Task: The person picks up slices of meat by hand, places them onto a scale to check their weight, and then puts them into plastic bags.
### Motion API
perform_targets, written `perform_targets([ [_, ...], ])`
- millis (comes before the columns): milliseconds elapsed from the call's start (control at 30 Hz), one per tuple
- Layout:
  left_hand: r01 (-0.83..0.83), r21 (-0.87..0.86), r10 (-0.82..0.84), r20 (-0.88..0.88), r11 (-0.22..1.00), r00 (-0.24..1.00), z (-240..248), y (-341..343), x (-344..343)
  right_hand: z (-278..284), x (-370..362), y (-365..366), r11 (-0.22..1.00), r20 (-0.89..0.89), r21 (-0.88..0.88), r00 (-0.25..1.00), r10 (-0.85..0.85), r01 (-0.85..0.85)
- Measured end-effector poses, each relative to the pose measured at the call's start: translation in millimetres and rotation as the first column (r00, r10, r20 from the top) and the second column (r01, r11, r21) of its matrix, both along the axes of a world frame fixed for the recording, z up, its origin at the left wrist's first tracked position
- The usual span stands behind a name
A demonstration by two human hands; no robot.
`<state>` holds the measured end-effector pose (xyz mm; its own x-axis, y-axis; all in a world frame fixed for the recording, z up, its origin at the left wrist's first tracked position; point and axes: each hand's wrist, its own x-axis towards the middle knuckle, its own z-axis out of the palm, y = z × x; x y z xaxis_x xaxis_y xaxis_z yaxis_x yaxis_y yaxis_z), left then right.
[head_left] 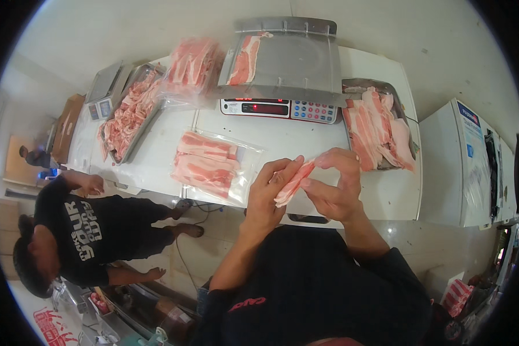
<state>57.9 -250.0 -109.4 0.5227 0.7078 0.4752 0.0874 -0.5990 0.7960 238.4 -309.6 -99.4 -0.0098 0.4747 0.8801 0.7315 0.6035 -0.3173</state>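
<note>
Above the near edge of the white table, my left hand [269,187] and my right hand [341,183] are both closed on a bundle of raw bacon slices [293,185]. The bundle hangs slanted between my fingertips, its lower end by the left hand. Left of my hands, a clear plastic bag [245,167] lies flat with rows of bacon in it. Beyond my hands stands a digital scale [279,109] with a metal pan [300,60]. On the pan's left side lies a bacon strip [247,60]. Long bacon slices [370,130] fill a metal tray right of the scale.
Left of the scale are stacked bags of bacon [193,64], a metal tray heaped with meat pieces [134,104] and a smaller scale [102,86]. A person in a black shirt [98,236] is at the left. A white chest freezer [461,161] stands right of the table.
</note>
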Motion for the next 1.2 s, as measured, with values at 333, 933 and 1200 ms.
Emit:
perform_targets([
  [333,0.223,-0.478,-0.255,-0.002,0.849,0.967,2,3,-3,11,15,6,0.983,0.115,-0.178,0.992,0.057,-0.036],
  [933,0.439,-0.870,0.189,0.481,0.225,0.856,-40,30,4,21,40,31,0.801,0.073,-0.446,0.875,0.478,-0.400],
  [1200,0.352,-0.762,-0.096,0.360,0.544,0.928,-4,48,-6,61,27,42,0.924,0.161,-0.323,0.950,0.267,-0.205],
])
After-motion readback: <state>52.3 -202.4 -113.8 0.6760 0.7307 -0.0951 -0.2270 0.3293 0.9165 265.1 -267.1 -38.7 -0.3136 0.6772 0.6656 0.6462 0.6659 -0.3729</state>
